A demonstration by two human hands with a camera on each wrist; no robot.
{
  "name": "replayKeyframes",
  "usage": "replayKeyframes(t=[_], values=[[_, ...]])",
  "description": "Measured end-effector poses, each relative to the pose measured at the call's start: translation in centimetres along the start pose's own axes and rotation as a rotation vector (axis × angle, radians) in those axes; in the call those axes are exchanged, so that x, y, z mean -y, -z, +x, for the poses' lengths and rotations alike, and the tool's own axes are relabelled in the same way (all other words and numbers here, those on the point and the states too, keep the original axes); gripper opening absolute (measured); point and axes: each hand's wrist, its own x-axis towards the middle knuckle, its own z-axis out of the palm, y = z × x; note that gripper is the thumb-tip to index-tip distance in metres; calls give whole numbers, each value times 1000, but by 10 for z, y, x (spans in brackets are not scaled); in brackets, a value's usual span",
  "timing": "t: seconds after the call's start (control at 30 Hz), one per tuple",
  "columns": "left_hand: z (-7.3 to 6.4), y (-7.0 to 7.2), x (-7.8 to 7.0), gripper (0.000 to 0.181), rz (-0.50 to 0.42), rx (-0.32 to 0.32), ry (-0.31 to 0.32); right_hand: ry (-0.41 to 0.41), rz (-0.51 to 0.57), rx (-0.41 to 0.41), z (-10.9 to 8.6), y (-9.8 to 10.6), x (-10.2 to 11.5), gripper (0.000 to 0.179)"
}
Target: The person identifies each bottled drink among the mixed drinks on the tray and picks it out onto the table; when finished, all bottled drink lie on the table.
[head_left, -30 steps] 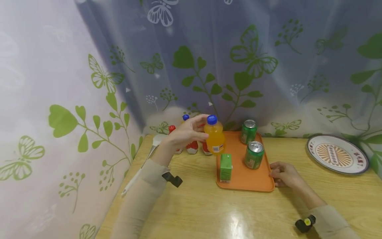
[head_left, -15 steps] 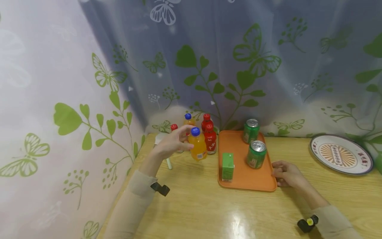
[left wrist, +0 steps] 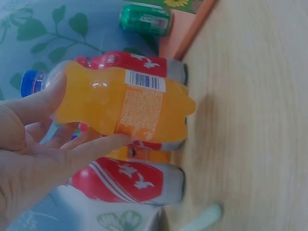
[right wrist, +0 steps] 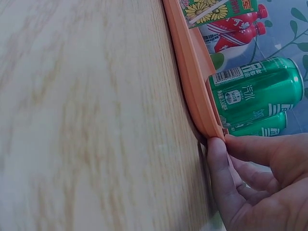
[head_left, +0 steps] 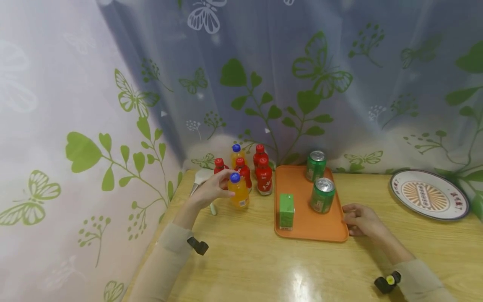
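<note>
My left hand grips a small orange drink bottle with a blue cap, upright and at or just above the table, in front of a cluster of red bottles. In the left wrist view my left hand has its thumb on one side of the orange bottle and its fingers on the other. My right hand lies at the right edge of the orange tray. In the right wrist view my right hand pinches the tray rim with the thumb.
On the tray stand two green cans and a green carton. A second orange bottle stands behind the red ones. A white utensil lies at the table's left corner. A patterned plate sits far right. Curtains close off the back and left.
My left hand has carried the orange bottle left and down, from above the tray's left edge to the table in front of the red bottles. My right hand has stayed at the tray.
</note>
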Motion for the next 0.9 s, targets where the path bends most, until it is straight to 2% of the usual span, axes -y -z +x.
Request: replayKeyframes(t=[0.23,0.4,0.7,0.9], values=[[1,1,14,67,-25,-24,41,-2,-6,-8,1,1,0,54],[1,-1,18,68,36,-61,72,-3,-9,-13,0,1,0,54],[-4,-10,18,66,81,-95,144,2,-16,-14,-6,-1,-1,53],[-5,-13,18,68,84,-127,153,8,-29,-22,-5,-3,3,52]])
